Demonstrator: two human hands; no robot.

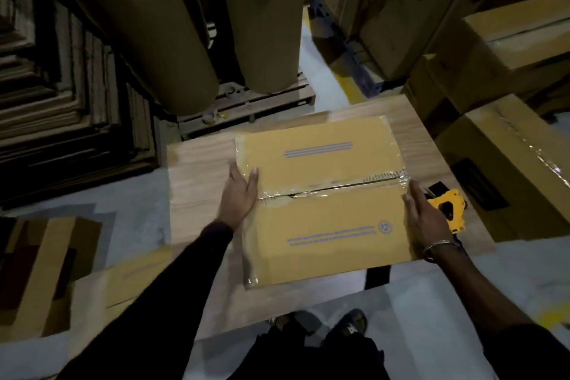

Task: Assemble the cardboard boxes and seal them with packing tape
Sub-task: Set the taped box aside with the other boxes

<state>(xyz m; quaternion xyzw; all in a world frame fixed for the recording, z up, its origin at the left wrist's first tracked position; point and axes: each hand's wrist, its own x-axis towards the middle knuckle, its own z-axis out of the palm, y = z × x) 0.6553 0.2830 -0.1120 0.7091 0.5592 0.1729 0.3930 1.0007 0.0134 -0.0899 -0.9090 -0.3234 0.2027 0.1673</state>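
Tape lies across the box (pixel 320 203) seam, pressed flat by open left hand (pixel 239 194) and right hand (pixel 424 219); lifting off the bench (pixel 197 163) likely follows.

Up top, two big brown paper rolls (pixel 172 25) stand on a wooden pallet (pixel 262 102). A blue pallet (pixel 354 55) sits right of them on the pale floor (pixel 308 49), with a yellow floor line (pixel 351 86) just beside. The wood-grain tabletop (pixel 197 182) fills the middle.
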